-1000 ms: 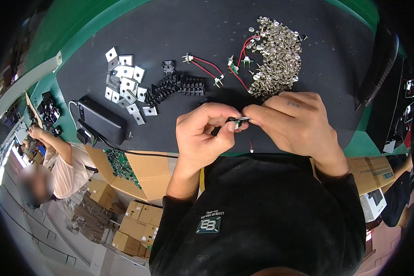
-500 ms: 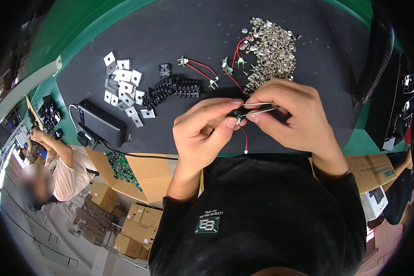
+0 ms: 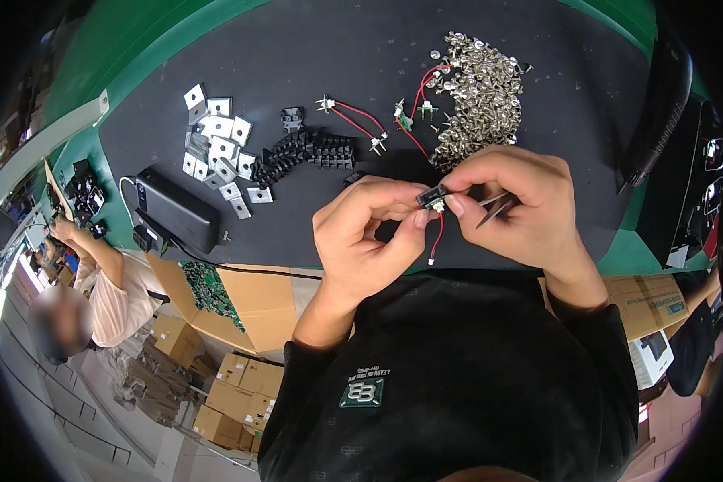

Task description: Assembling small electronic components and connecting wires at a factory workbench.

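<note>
Both hands met mid-air: my left hand [image 3: 361,237] and right hand [image 3: 514,201] pinched the small black connector [image 3: 431,196] between them, its red wire [image 3: 438,237] hanging down.

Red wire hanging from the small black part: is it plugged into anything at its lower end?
No. The red wire dangles free below the small black part pinched between the left hand and right hand.

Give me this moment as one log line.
left hand: pinches small black part | right hand: pinches same part, holds tweezers | red wire: dangles
</note>
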Available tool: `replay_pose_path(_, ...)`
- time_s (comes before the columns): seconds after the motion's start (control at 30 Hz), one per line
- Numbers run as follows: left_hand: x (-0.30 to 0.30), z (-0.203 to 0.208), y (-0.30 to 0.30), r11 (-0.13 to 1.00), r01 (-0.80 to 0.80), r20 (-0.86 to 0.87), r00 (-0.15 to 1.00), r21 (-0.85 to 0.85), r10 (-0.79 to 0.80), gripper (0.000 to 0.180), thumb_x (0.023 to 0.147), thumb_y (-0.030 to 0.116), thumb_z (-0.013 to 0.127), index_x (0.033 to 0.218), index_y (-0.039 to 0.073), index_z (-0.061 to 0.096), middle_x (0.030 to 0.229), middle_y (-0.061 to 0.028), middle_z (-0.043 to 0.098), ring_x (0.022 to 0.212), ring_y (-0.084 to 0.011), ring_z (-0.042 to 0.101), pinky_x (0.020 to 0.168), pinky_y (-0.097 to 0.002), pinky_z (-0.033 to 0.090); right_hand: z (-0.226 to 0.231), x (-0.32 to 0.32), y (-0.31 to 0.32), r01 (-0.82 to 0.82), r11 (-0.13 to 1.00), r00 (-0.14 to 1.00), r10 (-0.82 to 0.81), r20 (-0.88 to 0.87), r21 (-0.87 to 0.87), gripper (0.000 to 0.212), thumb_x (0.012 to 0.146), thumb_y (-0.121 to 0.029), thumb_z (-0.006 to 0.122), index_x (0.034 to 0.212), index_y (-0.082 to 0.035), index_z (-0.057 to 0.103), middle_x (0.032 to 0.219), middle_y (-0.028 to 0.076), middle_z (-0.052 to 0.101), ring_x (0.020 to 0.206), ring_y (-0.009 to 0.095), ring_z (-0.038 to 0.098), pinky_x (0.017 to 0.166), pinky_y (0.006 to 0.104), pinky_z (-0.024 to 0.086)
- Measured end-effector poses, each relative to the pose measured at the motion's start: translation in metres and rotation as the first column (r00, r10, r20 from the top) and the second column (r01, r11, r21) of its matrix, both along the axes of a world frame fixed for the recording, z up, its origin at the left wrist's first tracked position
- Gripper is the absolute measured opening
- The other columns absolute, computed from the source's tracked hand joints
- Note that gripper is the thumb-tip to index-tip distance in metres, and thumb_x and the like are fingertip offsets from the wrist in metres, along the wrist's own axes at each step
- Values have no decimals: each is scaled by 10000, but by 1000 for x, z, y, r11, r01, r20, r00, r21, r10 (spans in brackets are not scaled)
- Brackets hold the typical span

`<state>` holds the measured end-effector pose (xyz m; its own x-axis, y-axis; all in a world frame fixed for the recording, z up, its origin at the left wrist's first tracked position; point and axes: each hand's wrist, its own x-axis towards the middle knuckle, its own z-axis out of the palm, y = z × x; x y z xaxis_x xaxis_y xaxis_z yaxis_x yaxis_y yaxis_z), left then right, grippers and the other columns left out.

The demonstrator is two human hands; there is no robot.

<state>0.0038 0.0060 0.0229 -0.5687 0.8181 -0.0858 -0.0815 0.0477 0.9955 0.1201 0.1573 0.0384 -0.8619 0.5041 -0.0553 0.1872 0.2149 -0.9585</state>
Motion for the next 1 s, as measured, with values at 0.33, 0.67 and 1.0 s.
replay_pose_path(0.33,3,-2,3,998,-57,-298,954,-36,44,190,691,-54,695,862,-22,619,795,-115,654,647,-159,632,560,-240,501,-4,-1,-10,37,996,997,-31,-73,81,205,638,13,731,799,-31,612,743,47,633,613,137,641,524,258,526)
replay_pose_path(0.67,2,-4,10,998,-63,-431,900,12,62,200,691,-57,681,879,-25,623,764,-108,635,603,-146,605,547,-239,487,-6,-2,-11,56,995,997,-52,-49,77,198,665,-33,730,810,-42,594,752,50,634,625,144,644,516,247,510)
replay_pose_path(1.0,2,-8,14,995,-60,-385,923,-78,26,218,679,-24,692,891,2,647,762,-103,638,639,-163,622,592,-266,502,-8,0,-7,66,980,998,-64,-15,185,142,685,-81,717,790,-79,620,722,37,626,608,207,628,527,297,505)
